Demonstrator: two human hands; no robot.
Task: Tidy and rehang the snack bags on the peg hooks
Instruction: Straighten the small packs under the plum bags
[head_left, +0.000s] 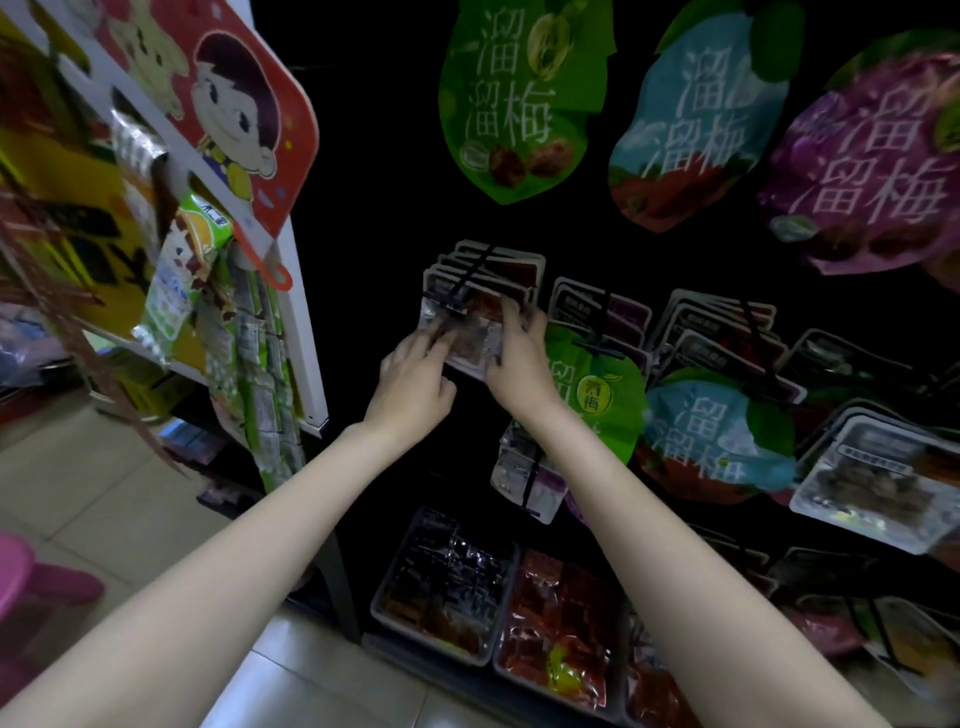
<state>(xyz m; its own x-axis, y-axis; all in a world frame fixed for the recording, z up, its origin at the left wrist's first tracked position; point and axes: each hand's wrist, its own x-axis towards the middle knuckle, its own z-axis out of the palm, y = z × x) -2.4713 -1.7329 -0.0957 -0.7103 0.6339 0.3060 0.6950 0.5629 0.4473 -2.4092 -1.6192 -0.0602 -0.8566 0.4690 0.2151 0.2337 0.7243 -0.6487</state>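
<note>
A flat clear snack bag (467, 338) with dark contents sits at the front of a stack of like bags (498, 265) on a black peg hook (470, 283). My left hand (415, 379) grips its left edge from below. My right hand (519, 358) grips its right edge, fingers curled over the top. The bag is blurred, and whether its hole is on the peg cannot be told.
Green (514, 98), blue (696, 119) and purple (872, 171) plum bags hang above; more hang at the right (717, 431). Trays of packets (447, 582) stand on the floor below. A white rack (306, 332) with hanging snacks stands left, a pink stool (31, 577) beyond.
</note>
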